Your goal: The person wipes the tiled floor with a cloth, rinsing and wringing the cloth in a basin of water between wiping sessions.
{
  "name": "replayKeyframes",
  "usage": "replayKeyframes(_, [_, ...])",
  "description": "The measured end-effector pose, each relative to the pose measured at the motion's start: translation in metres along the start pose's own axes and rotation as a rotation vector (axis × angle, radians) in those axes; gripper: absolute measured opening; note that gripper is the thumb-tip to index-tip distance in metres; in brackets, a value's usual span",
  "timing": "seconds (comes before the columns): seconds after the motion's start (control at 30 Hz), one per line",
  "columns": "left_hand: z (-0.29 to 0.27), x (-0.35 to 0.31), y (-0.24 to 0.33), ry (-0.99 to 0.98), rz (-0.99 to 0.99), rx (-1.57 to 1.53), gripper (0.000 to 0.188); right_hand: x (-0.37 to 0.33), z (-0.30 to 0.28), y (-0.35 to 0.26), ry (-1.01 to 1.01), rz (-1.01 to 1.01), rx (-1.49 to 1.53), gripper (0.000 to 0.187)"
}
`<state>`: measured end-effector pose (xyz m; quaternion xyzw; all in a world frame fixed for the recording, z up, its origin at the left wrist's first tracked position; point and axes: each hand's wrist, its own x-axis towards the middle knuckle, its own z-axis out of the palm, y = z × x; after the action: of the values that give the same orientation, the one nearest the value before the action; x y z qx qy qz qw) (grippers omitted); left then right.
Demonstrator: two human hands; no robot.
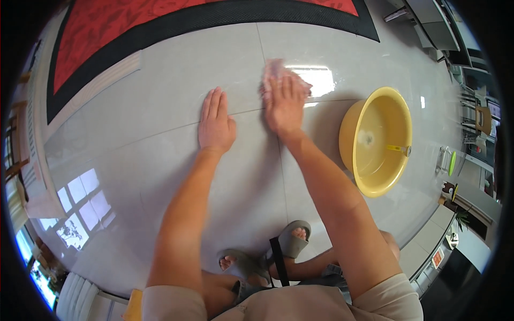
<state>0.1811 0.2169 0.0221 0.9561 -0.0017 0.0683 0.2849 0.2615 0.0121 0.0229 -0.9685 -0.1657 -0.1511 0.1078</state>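
Our beige-sleeved arms (184, 214) reach over glossy tiled floor (171, 109), a yellow basin (348, 128) standing at right. Our left hand (217, 122) rests flat and empty; our right hand (285, 111), fingers outstretched, lies on a pink cloth (275, 68) left of the basin.

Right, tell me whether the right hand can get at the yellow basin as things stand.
Probably yes: the right hand is over the pinkish cloth, but the yellow basin stands nearby to its right, and nothing visible stands between them.
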Motion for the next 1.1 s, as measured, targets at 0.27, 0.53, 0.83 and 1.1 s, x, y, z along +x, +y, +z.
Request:
replayKeyframes(0.27, [-0.115,-0.084,-0.075,0.191,0.021,-0.016,0.067,-0.09,0.001,-0.211,-0.217,-0.277,0.461,0.056])
replayKeyframes(0.53, [-0.105,-0.204,-0.083,0.092,-0.232,0.187,0.067,-0.098,-0.026,-0.175,-0.101,-0.212,0.543,0.059])
replayKeyframes(0.83, [-0.064,-0.121,-0.057,0.098,-0.081,0.217,0.061,-0.047,-0.026,-0.046,0.05,-0.114,0.234,0.045])
replayKeyframes(1.1, [-0.057,-0.123,-0.058,0.063,-0.19,0.235,0.059,-0.052,-0.014,-0.074,-0.01,-0.167,0.305,0.039])
